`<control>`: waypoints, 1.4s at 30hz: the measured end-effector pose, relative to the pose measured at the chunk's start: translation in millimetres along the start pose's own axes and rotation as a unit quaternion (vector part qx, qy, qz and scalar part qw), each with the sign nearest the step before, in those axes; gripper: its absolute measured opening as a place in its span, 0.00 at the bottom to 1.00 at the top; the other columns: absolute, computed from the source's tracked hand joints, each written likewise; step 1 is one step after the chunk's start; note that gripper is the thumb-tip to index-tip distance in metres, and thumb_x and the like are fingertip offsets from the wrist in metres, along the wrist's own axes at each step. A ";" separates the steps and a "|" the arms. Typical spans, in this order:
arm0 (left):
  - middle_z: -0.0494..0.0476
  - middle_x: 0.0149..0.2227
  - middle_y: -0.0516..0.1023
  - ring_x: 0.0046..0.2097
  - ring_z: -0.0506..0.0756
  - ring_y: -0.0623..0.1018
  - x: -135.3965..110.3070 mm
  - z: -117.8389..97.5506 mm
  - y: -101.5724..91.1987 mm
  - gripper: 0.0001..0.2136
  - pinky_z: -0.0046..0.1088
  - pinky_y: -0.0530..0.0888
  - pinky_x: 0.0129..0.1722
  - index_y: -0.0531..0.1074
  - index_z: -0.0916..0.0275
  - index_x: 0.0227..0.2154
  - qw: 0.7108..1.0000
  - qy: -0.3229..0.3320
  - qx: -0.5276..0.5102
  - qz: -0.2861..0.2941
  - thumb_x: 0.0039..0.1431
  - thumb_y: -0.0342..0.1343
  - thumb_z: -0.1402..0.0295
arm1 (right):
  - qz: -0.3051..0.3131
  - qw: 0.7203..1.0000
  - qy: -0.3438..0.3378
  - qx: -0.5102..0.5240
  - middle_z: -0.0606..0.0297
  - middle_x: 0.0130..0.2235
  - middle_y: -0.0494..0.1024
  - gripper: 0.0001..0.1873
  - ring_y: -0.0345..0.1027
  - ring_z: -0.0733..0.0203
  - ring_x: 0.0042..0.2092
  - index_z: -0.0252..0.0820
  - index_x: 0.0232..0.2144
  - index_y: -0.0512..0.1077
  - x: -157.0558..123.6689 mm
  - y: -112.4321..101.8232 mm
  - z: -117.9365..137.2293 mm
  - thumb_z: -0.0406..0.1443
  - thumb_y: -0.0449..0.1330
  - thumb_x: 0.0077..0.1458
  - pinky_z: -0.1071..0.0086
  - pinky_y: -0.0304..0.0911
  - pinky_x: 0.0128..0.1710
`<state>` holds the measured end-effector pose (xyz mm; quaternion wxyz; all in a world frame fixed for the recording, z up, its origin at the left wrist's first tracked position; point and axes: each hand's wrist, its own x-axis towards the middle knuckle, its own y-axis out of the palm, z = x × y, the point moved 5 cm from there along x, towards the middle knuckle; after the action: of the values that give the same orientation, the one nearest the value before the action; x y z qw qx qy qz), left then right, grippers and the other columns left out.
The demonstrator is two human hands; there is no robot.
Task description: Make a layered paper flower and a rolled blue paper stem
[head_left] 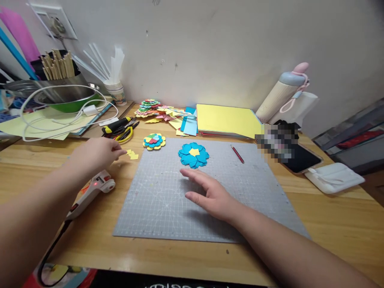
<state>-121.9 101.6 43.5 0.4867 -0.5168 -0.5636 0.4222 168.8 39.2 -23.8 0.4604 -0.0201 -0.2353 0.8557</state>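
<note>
Blue flower (193, 158): right hand (211, 195) near (outstretched).

Noted at left: wooden sticks (58, 66) bunched in a metal container (66, 94); a green bowl (75, 105); a white charger (90, 110) with looped cable; a wall socket (57, 25) above. Noted at right: a tilted bottle (276, 95), pink at the top; a dark phone (303, 157) on the counter (102, 252); a white case (336, 179) just beside it.
</note>
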 end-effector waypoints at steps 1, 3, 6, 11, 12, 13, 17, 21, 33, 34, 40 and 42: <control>0.44 0.19 0.66 0.25 0.48 0.66 -3.7 -6.0 -2.8 0.15 0.29 0.69 0.37 0.76 0.65 0.26 1.000 0.001 -0.006 -0.012 0.60 0.50 0.60 | -0.016 0.999 -0.010 0.033 0.55 0.62 0.66 0.29 0.60 0.51 0.62 0.49 0.60 0.63 0.2 -1.9 1.1 0.42 0.61 0.58 0.49 0.60 0.59; 0.46 0.25 0.71 0.28 0.50 0.69 -15.5 -27.6 -5.9 0.11 0.28 0.69 0.37 0.76 0.62 0.34 0.999 0.024 -0.036 -0.027 0.61 0.50 0.63 | -0.048 0.995 -0.042 0.073 0.57 0.57 0.71 0.28 0.66 0.53 0.56 0.51 0.56 0.67 0.1 -6.4 5.7 0.44 0.64 0.54 0.55 0.68 0.50; 0.48 0.37 0.77 0.32 0.51 0.74 -44.6 -76.1 -1.9 0.15 0.25 0.71 0.31 0.72 0.55 0.46 0.990 0.093 -0.106 -0.016 0.54 0.59 0.63 | -0.092 0.987 -0.116 0.064 0.60 0.44 0.78 0.21 0.71 0.56 0.45 0.49 0.46 0.73 -2.3 -13.4 17.3 0.47 0.67 0.50 0.62 0.70 0.37; 0.47 0.27 0.72 0.27 0.50 0.70 -89.8 -139.6 7.3 0.10 0.26 0.68 0.26 0.69 0.57 0.33 0.940 0.199 -0.274 -0.032 0.56 0.60 0.58 | -0.108 0.977 -0.181 0.043 0.64 0.36 0.79 0.17 0.72 0.59 0.38 0.49 0.42 0.74 -10.0 -15.7 31.8 0.44 0.68 0.51 0.67 0.67 0.31; 0.46 0.26 0.71 0.26 0.49 0.69 -92.3 -143.5 9.9 0.11 0.25 0.67 0.26 0.69 0.57 0.33 0.938 0.196 -0.284 -0.038 0.56 0.60 0.57 | -0.106 0.977 -0.182 0.041 0.64 0.36 0.79 0.17 0.73 0.59 0.38 0.49 0.43 0.73 -11.2 -15.3 33.3 0.44 0.68 0.51 0.67 0.67 0.31; 0.46 0.26 0.71 0.26 0.49 0.69 -92.8 -145.3 12.3 0.11 0.25 0.67 0.26 0.68 0.58 0.32 0.936 0.194 -0.288 -0.047 0.56 0.60 0.57 | -0.105 0.976 -0.184 0.040 0.64 0.36 0.79 0.18 0.73 0.59 0.38 0.49 0.43 0.73 -12.2 -14.8 35.0 0.45 0.67 0.51 0.66 0.67 0.32; 0.47 0.27 0.69 0.28 0.49 0.70 -87.4 -143.9 17.2 0.10 0.24 0.67 0.27 0.66 0.59 0.32 0.926 0.230 -0.277 -0.113 0.58 0.59 0.60 | -0.089 0.977 -0.186 0.059 0.63 0.36 0.80 0.19 0.72 0.60 0.36 0.48 0.44 0.73 -14.2 -12.9 40.0 0.50 0.63 0.54 0.65 0.68 0.33; 0.49 0.29 0.71 0.31 0.50 0.72 -86.0 -140.7 22.6 0.08 0.25 0.68 0.31 0.66 0.60 0.34 0.914 0.284 -0.248 -0.152 0.59 0.59 0.63 | -0.065 0.985 -0.112 0.117 0.63 0.35 0.79 0.11 0.71 0.61 0.36 0.45 0.39 0.75 -11.0 -8.9 34.3 0.43 0.57 0.62 0.64 0.67 0.36; 0.49 0.32 0.70 0.33 0.53 0.71 -68.0 -126.0 61.2 0.23 0.29 0.68 0.32 0.66 0.59 0.39 0.940 0.178 -0.289 0.043 0.44 0.68 0.55 | 0.036 0.997 -0.002 0.074 0.68 0.31 0.70 0.08 0.63 0.63 0.34 0.44 0.28 0.66 -0.2 2.1 24.0 0.31 0.54 0.59 0.67 0.60 0.37; 0.49 0.32 0.70 0.33 0.53 0.71 -67.9 -126.0 63.5 0.24 0.29 0.68 0.32 0.66 0.59 0.40 0.939 0.169 -0.293 0.054 0.44 0.69 0.56 | 0.045 0.997 -0.001 0.056 0.68 0.31 0.69 0.08 0.62 0.63 0.34 0.44 0.28 0.65 -0.5 4.0 23.7 0.31 0.52 0.60 0.67 0.59 0.37; 0.51 0.33 0.72 0.35 0.54 0.72 -68.7 -124.0 65.7 0.20 0.31 0.69 0.33 0.68 0.60 0.41 0.930 0.139 -0.332 0.069 0.47 0.68 0.61 | 0.036 0.996 0.024 0.078 0.67 0.30 0.66 0.11 0.58 0.62 0.33 0.44 0.29 0.61 -0.5 4.3 14.9 0.37 0.48 0.65 0.67 0.58 0.34; 0.51 0.32 0.73 0.33 0.53 0.73 -67.5 -121.1 63.0 0.13 0.30 0.69 0.32 0.70 0.60 0.39 0.928 0.125 -0.346 0.058 0.52 0.64 0.64 | 0.002 0.992 0.047 0.116 0.67 0.30 0.66 0.12 0.59 0.62 0.32 0.44 0.30 0.61 -0.2 -4.7 14.7 0.41 0.48 0.66 0.67 0.59 0.33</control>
<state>7.7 38.2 -5.3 0.3185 -0.7333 -0.5789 0.1603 168.8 35.5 -8.7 0.4688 -0.0069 -0.1122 0.8761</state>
